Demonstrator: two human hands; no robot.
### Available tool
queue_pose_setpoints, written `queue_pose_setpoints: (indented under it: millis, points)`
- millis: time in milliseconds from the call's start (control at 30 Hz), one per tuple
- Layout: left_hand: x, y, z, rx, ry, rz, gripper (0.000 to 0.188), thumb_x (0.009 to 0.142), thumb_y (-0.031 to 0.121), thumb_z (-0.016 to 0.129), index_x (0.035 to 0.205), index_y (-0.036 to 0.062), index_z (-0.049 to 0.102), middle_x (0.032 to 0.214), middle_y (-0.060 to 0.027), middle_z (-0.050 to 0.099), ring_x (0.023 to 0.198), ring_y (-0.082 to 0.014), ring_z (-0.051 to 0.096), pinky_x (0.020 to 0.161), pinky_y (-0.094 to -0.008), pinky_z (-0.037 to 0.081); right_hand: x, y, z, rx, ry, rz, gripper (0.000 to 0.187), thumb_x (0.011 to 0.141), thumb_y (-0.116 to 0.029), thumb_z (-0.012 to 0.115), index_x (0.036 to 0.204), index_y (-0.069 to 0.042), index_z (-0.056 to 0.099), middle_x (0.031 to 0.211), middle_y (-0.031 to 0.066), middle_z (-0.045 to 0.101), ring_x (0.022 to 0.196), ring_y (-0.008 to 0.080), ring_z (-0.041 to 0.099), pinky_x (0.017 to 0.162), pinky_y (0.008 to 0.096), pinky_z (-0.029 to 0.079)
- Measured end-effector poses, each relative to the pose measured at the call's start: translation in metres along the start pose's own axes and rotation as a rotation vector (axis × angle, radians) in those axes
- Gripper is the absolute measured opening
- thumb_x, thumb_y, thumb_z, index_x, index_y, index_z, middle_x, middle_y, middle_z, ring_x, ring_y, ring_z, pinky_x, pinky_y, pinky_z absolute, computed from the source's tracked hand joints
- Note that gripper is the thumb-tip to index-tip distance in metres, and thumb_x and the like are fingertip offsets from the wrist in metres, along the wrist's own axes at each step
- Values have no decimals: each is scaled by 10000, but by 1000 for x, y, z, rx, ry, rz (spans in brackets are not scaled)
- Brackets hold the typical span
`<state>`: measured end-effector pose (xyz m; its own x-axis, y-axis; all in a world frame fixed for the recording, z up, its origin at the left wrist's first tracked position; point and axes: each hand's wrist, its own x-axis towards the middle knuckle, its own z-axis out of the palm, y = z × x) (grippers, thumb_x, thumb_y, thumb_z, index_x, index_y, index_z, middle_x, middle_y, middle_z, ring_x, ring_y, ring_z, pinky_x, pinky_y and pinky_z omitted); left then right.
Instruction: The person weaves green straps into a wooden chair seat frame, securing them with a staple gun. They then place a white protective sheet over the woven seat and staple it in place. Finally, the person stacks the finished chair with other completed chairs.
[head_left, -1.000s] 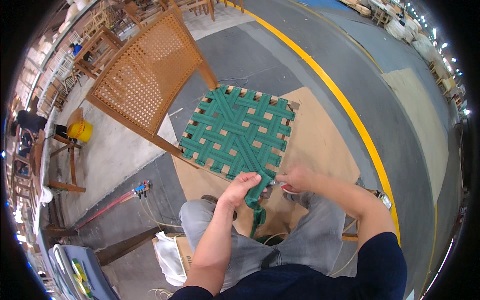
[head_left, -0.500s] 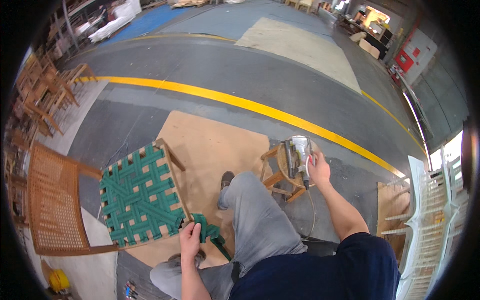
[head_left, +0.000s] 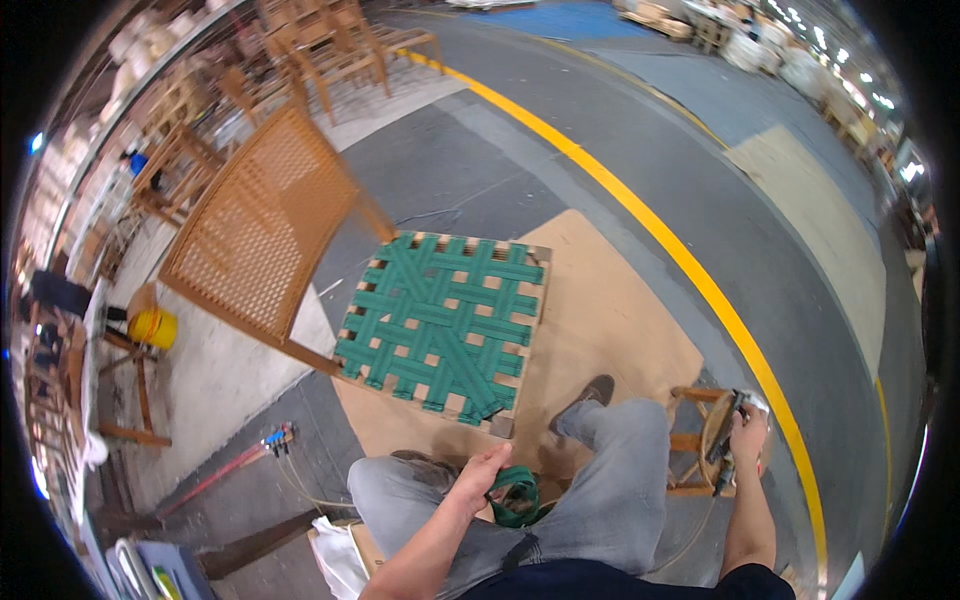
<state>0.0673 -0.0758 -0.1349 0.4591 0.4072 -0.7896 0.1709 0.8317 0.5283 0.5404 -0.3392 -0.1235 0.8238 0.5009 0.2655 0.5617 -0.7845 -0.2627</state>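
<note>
A wooden chair with a cane backrest (head_left: 265,220) stands in front of me to the left. Green webbing (head_left: 435,315) is woven across its seat frame, with gaps between the strips. My left hand (head_left: 483,474) is closed on a loose strap of green webbing (head_left: 518,503), which hangs in loops over my lap just below the seat's near corner (head_left: 502,426). Over to the right, my right hand (head_left: 747,438) grips a pneumatic staple gun (head_left: 753,400) at a small round-topped wooden stool (head_left: 686,442). The fingers partly hide the tool.
A brown board (head_left: 620,310) lies under the chair. An air hose (head_left: 703,525) runs below the stool. On the left are a yellow bucket (head_left: 154,327), red-handled tool (head_left: 240,466) and wooden chair frames (head_left: 320,45). A yellow line (head_left: 640,205) crosses the floor.
The view has turned left, so the chair appears nearer the middle. My left hand has come away from the seat corner with the webbing. My right hand stays on the staple gun.
</note>
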Motion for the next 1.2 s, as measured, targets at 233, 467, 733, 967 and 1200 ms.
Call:
queue_pose_setpoints:
  millis: [233, 467, 733, 967, 1200]
  points:
    - [35, 6, -10, -324, -150, -113, 642, 1013, 708, 560, 1126, 80, 633, 855, -112, 760, 422, -60, 325, 409, -223, 260, 119, -238, 108, 328, -226, -479, 273, 945, -193, 729, 1166, -35, 706, 1105, 190, 707, 1069, 410, 658, 928, 482, 519]
    - [58, 2, -18, -320, -157, -267, 725, 1042, 719, 476, 1234, 44, 657, 929, -133, 781, 429, -48, 350, 401, -217, 277, 182, -484, 187, 343, -323, -694, 434, 1019, -353, 659, 1307, -30, 678, 1228, 230, 725, 1186, 421, 669, 1039, 482, 511]
    - [49, -5, -17, -453, -333, -263, 421, 1104, 488, 549, 1215, 115, 709, 1110, -61, 793, 464, -72, 388, 421, -254, 272, 189, -559, 254, 40, -791, -507, 831, 1042, -711, 376, 1219, 2, 763, 1277, 293, 707, 1258, 448, 647, 1092, 500, 477]
    - [41, -6, -12, -947, -95, -390, 190, 1075, 177, 580, 1205, 41, 608, 1142, -115, 776, 624, -94, 556, 520, -258, 402, 169, -523, 232, 14, -724, -463, 859, 1035, -723, 374, 1169, 27, 770, 1188, 316, 726, 1205, 456, 673, 1045, 507, 499]
    - [0, -51, -55, -1004, 89, -221, 253, 981, 118, 557, 1062, -46, 733, 1034, -126, 801, 805, -234, 678, 864, -450, 578, 101, -445, 187, 17, -664, -198, 848, 1032, -729, 376, 1195, 7, 765, 1219, 311, 716, 1203, 458, 672, 1046, 521, 508]
